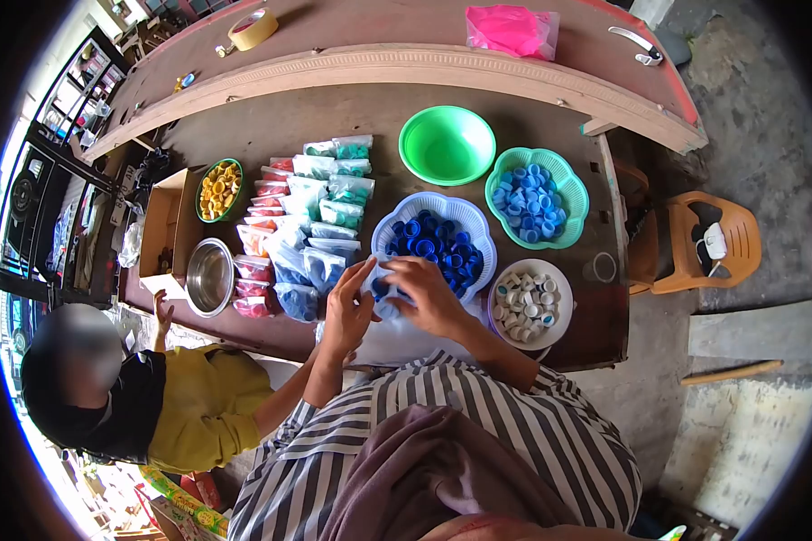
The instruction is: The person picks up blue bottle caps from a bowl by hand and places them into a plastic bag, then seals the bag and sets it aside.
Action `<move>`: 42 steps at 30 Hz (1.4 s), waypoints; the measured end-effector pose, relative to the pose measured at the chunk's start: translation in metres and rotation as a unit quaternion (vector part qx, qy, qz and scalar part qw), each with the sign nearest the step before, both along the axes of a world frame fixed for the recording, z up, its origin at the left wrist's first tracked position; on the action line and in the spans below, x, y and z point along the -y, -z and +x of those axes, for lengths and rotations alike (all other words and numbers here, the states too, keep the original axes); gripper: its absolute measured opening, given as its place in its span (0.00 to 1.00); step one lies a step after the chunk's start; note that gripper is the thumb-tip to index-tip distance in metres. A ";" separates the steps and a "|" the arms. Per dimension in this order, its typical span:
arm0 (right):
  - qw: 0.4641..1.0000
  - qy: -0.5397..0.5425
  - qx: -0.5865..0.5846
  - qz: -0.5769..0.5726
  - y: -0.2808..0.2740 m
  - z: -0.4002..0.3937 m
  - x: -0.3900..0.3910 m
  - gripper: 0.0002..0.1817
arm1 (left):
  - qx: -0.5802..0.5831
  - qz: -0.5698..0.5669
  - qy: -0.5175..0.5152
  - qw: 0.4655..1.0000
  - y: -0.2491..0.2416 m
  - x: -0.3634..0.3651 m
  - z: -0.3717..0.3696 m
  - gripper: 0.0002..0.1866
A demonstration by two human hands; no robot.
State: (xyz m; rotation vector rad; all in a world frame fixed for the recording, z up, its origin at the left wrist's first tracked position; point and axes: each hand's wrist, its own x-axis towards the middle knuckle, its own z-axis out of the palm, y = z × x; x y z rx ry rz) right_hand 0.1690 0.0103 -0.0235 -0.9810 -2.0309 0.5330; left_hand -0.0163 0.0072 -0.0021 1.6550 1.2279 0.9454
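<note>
"While both hands are at the clear plastic bag, what is each one doing?"

"Observation: left hand pinches the film near its upper edge, fingertips together. Right hand closes on the opposite side with fingers bent. Exact thumb pressure: cannot tell, the fingers cover it."

"Position and contents?"

"Bag is in front of the striped garment, at the near edge of the worktop, just beside the scalloped basin of dark blue caps. Some blue pieces show through the film."

"Handling estimate?"

"Judged light and limp. Film thin, probably slippery, prone to creasing or clinging to itself; the caps look stiff and should shift as loose pieces. Best hold: both sides of the mouth, one per hand, with support under the contents if it sags. Squeezing the middle could push pieces upward; a hard tug could stretch or split the film."

"Surroundings?"

"Rows of filled bags lie on the left hand's side; a bowl of white caps stands on the right hand's side. Beyond the left forearm, a co-worker has one hand near the steel bowl."
</note>
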 end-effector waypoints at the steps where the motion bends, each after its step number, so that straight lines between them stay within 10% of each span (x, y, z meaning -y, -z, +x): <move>1: 1.000 0.001 0.000 0.001 0.001 0.000 0.000 0.17 | 0.001 0.008 -0.002 1.000 -0.001 0.001 0.000 0.29; 6: 0.971 0.138 -0.195 -0.022 0.043 0.024 -0.050 0.05 | -0.018 0.008 -0.039 0.999 0.000 0.004 -0.019 0.30; 9: 0.962 0.212 -0.075 -0.152 0.129 0.060 -0.088 0.06 | -0.001 -0.022 -0.049 0.999 -0.005 0.004 -0.028 0.30; 15: 0.958 0.268 0.103 -0.005 0.185 0.062 -0.105 0.12 | -0.002 -0.007 -0.047 0.999 -0.004 0.013 -0.028 0.30; 19: 0.944 0.183 -0.109 -0.251 0.174 0.074 -0.107 0.13 | 0.010 0.017 -0.046 0.999 -0.011 0.020 -0.019 0.30; 25: 0.750 -0.044 -0.491 -0.442 0.120 0.083 -0.064 0.16 | 0.053 -0.004 -0.019 0.998 -0.018 0.022 -0.009 0.30; 32: 0.912 0.059 -0.392 -0.101 -0.014 0.032 0.000 0.17 | 0.039 -0.002 0.013 0.999 -0.027 0.024 0.004 0.29; 37: 0.993 0.010 0.078 0.092 -0.032 0.004 0.035 0.18 | 0.036 0.017 0.014 0.999 -0.028 0.027 0.006 0.29; 42: 0.984 0.052 -0.168 -0.008 -0.007 0.026 0.008 0.14 | 0.034 0.006 -0.011 0.999 -0.026 0.031 -0.005 0.30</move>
